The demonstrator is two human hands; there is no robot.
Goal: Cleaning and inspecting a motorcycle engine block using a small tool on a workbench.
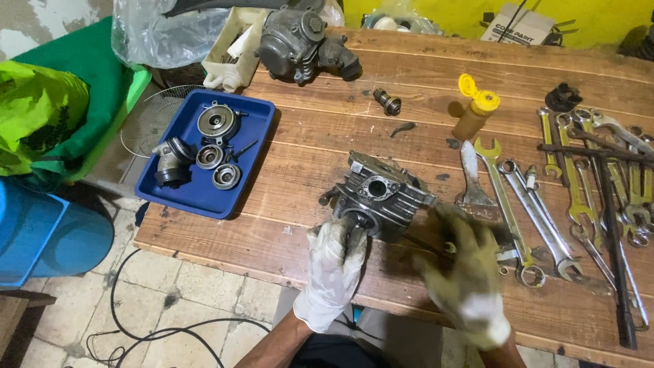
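A finned grey engine cylinder head (pixel 381 194) lies on the wooden table (pixel 306 146) near its front edge. My left hand (pixel 335 269), in a dirty white glove, presses against the head's near end, its fingers closed around a round part there. My right hand (pixel 466 276), in a grimy glove, grips a thin dark tool (pixel 426 244) that points toward the head's right side. The tool's tip is hidden against the head.
A blue tray (pixel 255 146) with round engine parts sits at the table's left edge. An engine casing (pixel 300 44) stands at the back. A yellow-capped bottle (pixel 475 109), a scraper (pixel 471 174) and several wrenches (pixel 579 184) lie to the right. Black cable (pixel 157 334) runs on the floor.
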